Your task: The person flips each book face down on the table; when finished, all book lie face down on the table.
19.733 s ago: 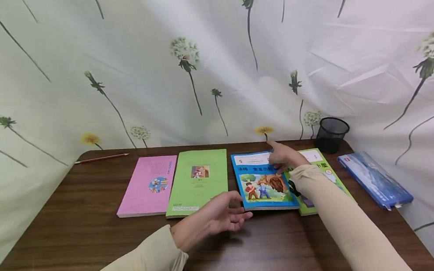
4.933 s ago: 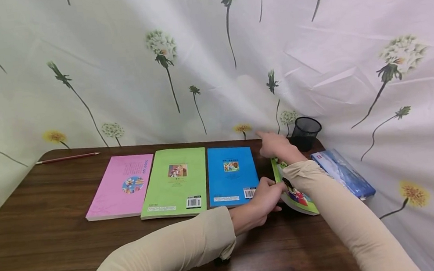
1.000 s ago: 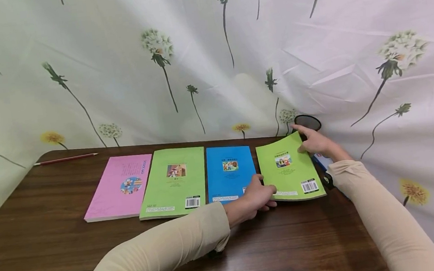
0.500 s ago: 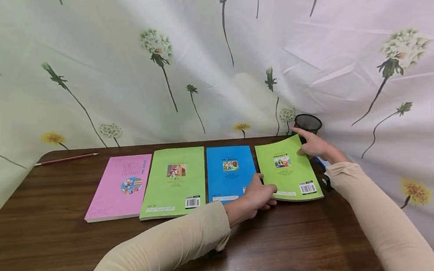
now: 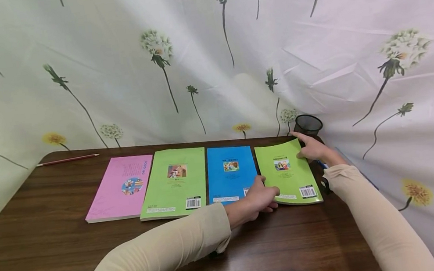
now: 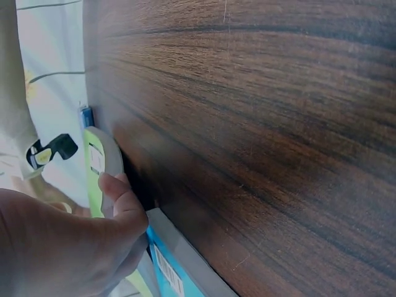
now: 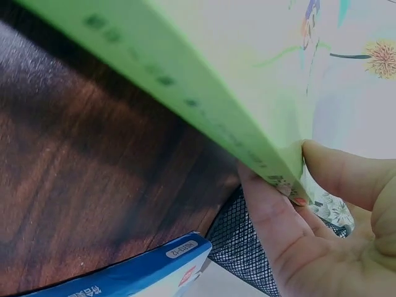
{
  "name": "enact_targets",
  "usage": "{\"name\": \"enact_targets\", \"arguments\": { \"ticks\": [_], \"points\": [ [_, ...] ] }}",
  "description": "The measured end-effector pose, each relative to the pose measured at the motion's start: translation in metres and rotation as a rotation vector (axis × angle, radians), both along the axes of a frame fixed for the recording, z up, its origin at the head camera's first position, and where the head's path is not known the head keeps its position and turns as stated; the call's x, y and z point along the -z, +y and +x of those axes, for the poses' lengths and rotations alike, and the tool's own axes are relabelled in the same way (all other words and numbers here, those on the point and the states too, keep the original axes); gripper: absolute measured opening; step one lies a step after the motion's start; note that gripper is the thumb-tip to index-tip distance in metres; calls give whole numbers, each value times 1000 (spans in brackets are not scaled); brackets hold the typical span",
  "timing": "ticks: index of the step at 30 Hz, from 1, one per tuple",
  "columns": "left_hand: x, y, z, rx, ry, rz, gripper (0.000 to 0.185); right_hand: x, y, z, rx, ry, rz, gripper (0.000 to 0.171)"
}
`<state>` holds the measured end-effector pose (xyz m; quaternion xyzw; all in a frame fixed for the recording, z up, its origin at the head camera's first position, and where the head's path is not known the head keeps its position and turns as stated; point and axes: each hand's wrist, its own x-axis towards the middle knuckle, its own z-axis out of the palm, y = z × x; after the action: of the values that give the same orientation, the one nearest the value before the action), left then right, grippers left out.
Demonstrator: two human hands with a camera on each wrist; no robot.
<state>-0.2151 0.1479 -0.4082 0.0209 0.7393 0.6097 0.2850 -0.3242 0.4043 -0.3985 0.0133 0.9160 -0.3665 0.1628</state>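
Observation:
Both hands hold a thin green book [image 5: 286, 172], back cover up, at the right end of a row of books. My left hand [image 5: 253, 199] pinches its lower left corner, thumb on top; the left wrist view shows the page edges [image 6: 112, 154] bowed. My right hand [image 5: 315, 148] pinches the upper right edge, index finger extended in the head view. In the right wrist view the spine [image 7: 167, 80] is raised off the table. Just left lies a blue book [image 5: 230, 165], back cover up, its lower right corner partly hidden by my left hand.
A larger green book [image 5: 176, 184] and a pink book [image 5: 121, 187] lie further left. A pencil [image 5: 68, 160] rests along the back edge. Behind my right hand stands a black mesh cup [image 5: 308, 124]; a blue box [image 7: 136, 272] lies beside it, mostly hidden by my right arm.
Earlier the blue book and right green book lay front cover up; both now show their backs. Over the last second, the right green book has come down slightly, its upper right corner lower.

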Motion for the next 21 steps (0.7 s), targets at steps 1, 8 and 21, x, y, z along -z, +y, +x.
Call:
{"name": "enact_targets", "arguments": {
  "ticks": [1,8,21],
  "points": [
    [0,0,0,-4,0,-1,71,0,0,0,-3,3,6,85],
    [-3,0,3,7,1,-1,72,3,-3,-1,-9,8,41,83],
    [-5,0,8,8,14,5,78,8,-7,-4,-49,113,259,79]
  ]
}}
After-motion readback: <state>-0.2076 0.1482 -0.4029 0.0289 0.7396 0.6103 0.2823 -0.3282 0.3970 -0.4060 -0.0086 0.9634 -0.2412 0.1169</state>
